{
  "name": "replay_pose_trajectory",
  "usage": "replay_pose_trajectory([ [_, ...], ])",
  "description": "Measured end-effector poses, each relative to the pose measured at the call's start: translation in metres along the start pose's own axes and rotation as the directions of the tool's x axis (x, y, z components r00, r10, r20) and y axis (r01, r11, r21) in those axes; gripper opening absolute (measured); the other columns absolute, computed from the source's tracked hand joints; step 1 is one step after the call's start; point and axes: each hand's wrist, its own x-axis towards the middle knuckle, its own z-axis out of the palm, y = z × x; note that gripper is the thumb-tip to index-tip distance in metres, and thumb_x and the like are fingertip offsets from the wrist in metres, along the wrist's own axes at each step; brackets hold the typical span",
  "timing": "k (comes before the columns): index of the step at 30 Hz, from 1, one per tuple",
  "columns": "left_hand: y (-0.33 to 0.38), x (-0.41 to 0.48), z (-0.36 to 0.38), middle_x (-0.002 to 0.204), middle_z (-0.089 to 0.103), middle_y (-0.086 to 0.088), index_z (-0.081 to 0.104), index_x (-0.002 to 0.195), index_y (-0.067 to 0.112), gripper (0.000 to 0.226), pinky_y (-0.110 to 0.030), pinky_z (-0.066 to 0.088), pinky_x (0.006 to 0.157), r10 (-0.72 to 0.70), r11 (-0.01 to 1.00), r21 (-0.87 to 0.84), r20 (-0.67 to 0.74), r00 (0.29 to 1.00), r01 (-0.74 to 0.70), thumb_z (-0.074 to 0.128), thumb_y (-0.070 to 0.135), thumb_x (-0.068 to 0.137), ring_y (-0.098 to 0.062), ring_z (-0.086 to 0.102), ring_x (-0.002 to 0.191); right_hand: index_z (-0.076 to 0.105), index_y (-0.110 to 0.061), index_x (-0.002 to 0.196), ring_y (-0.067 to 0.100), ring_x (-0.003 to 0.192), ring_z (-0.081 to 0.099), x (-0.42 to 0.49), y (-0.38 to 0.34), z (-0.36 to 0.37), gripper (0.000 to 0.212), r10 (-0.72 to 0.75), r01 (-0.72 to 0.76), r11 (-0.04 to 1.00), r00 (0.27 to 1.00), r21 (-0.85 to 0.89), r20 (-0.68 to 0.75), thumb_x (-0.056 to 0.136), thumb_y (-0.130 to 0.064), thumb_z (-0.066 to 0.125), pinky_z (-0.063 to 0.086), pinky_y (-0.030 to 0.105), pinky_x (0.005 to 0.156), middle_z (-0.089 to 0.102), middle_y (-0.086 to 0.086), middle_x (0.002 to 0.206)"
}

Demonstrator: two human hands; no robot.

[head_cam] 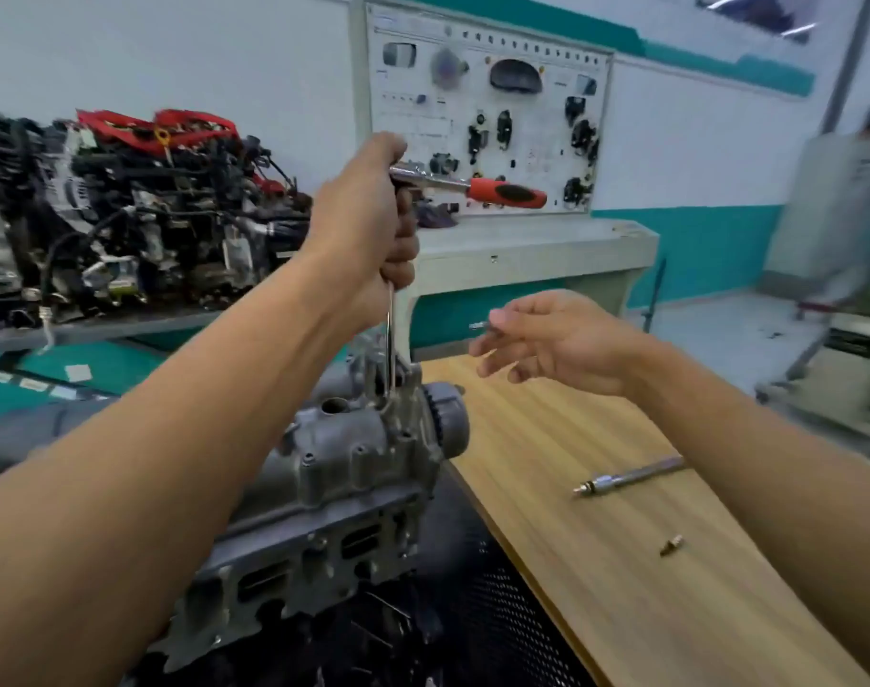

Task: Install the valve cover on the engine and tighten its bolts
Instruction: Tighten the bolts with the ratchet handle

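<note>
The grey valve cover [344, 458] sits on the engine in the lower middle, its far end near a toothed pulley [450, 421]. My left hand [373, 225] grips the head of a ratchet with a red and black handle [507, 193] that points right. A long thin extension [391, 339] runs straight down from it into the far end of the cover. My right hand [557, 339] hovers to the right above the table, pinching a small bolt [480, 325] between thumb and fingertips.
A wooden table [621, 562] on the right carries a chrome extension bar [631, 476] and a loose small bolt [671, 544]. Another engine with red parts [140, 210] stands on a bench at the left. A training board [487, 106] on a cabinet stands behind.
</note>
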Motion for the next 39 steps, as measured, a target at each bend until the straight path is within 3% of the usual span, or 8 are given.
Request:
replay_pose_trajectory([
  [5, -0.055, -0.005, 0.105, 0.045, 0.027, 0.008, 0.039, 0.061, 0.024, 0.044, -0.019, 0.013, 0.037, -0.094, 0.994, -0.042, 0.226, 0.97, 0.106, 0.053, 0.044, 0.097, -0.011, 0.018, 0.038, 0.074, -0.011, 0.088, 0.031, 0.087, 0.075, -0.082, 0.063, -0.068, 0.013, 0.025, 0.038, 0.985, 0.933, 0.167, -0.36, 0.079, -0.02, 0.076, 0.056, 0.027, 0.059, 0.075, 0.016, 0.099],
  [9, -0.106, -0.015, 0.162, 0.044, 0.03, 0.008, 0.042, 0.063, 0.024, 0.042, -0.019, 0.015, 0.037, -0.203, 0.977, 0.01, 0.325, 0.924, 0.212, 0.055, 0.046, 0.097, -0.01, 0.021, 0.037, 0.075, -0.017, 0.076, 0.013, 0.061, 0.062, -0.145, 0.12, -0.107, 0.007, 0.068, -0.266, 0.918, 0.835, -0.293, -0.545, 0.083, -0.015, 0.077, 0.047, 0.026, 0.055, 0.068, 0.005, 0.069],
  [12, -0.142, -0.018, 0.182, 0.042, 0.03, 0.009, 0.043, 0.066, 0.024, 0.038, -0.016, 0.015, 0.036, -0.268, 0.961, 0.024, 0.326, 0.906, 0.275, 0.055, 0.042, 0.097, -0.008, 0.021, 0.034, 0.076, -0.016, 0.078, 0.012, 0.062, 0.047, -0.178, 0.153, -0.124, 0.007, 0.1, -0.411, 0.83, 0.774, -0.377, -0.625, 0.085, -0.015, 0.076, 0.037, 0.026, 0.057, 0.059, 0.003, 0.068],
  [18, -0.176, -0.007, 0.182, 0.042, 0.034, 0.01, 0.045, 0.065, 0.022, 0.04, -0.017, 0.018, 0.035, -0.33, 0.944, 0.104, 0.217, 0.919, 0.314, 0.06, 0.044, 0.095, -0.007, 0.024, 0.034, 0.073, -0.018, 0.076, 0.001, 0.06, 0.054, -0.191, 0.191, -0.143, 0.005, 0.278, -0.629, 0.615, 0.737, -0.475, -0.617, 0.081, -0.016, 0.073, 0.038, 0.007, 0.051, 0.064, -0.01, 0.065],
  [23, -0.182, 0.0, 0.171, 0.043, 0.035, 0.01, 0.046, 0.064, 0.022, 0.04, -0.017, 0.02, 0.036, -0.329, 0.942, 0.134, 0.18, 0.927, 0.309, 0.06, 0.045, 0.094, -0.008, 0.025, 0.035, 0.071, -0.011, 0.082, 0.01, 0.062, 0.065, -0.172, 0.184, -0.15, 0.012, 0.323, -0.588, 0.614, 0.796, -0.527, -0.512, 0.091, -0.019, 0.068, 0.057, 0.032, 0.069, 0.074, 0.003, 0.078],
  [32, -0.185, -0.002, 0.164, 0.044, 0.035, 0.009, 0.048, 0.066, 0.021, 0.04, -0.017, 0.02, 0.036, -0.356, 0.933, 0.119, 0.183, 0.916, 0.339, 0.061, 0.045, 0.094, -0.008, 0.026, 0.037, 0.057, -0.007, 0.068, 0.027, 0.065, 0.05, -0.133, 0.178, -0.141, 0.025, 0.502, -0.437, 0.076, 0.793, -0.896, -0.344, 0.091, -0.017, 0.055, 0.046, 0.035, 0.062, 0.052, 0.005, 0.069],
  [35, -0.183, -0.003, 0.163, 0.044, 0.035, 0.009, 0.048, 0.066, 0.021, 0.04, -0.017, 0.021, 0.036, -0.361, 0.932, 0.109, 0.195, 0.912, 0.346, 0.061, 0.045, 0.094, -0.008, 0.026, 0.037, 0.069, 0.0, 0.091, 0.029, 0.068, 0.059, -0.127, 0.178, -0.141, 0.022, 0.514, -0.43, 0.04, 0.783, -0.902, -0.35, 0.089, -0.02, 0.06, 0.047, 0.033, 0.062, 0.063, 0.009, 0.079],
  [39, -0.178, -0.004, 0.157, 0.045, 0.035, 0.009, 0.049, 0.064, 0.021, 0.041, -0.018, 0.021, 0.036, -0.358, 0.934, 0.082, 0.209, 0.91, 0.349, 0.061, 0.045, 0.095, -0.007, 0.026, 0.037, 0.066, -0.022, 0.12, 0.025, 0.102, 0.064, -0.121, 0.172, -0.148, 0.037, 0.543, -0.428, -0.001, 0.759, -0.904, -0.36, 0.087, -0.038, 0.068, 0.055, 0.039, 0.083, 0.064, 0.001, 0.117],
])
